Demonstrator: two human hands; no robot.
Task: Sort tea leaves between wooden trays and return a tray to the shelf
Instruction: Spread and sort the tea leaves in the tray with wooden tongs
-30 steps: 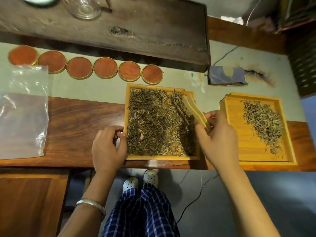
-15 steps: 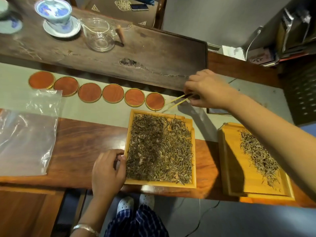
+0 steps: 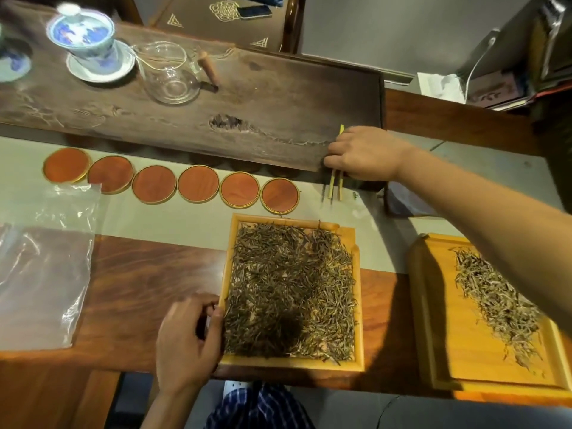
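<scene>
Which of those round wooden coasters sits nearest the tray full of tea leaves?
Start at the dark wooden tea board along the back of the table; a row of six round coasters runs in front of it. Take the rightmost coaster, just beyond the far left corner of the full tray. Unlike its neighbours, it almost meets that tray's rim.

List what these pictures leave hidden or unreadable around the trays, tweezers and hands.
Head view only:
- Bamboo tweezers: the middle is covered by the right hand, so the grip cannot be seen.
- Right tray: the forearm hides its far right corner, and its near right corner runs off the frame.
- Left hand at the centre tray: the fingers are blurred.
- Shelf: not in view.
</scene>
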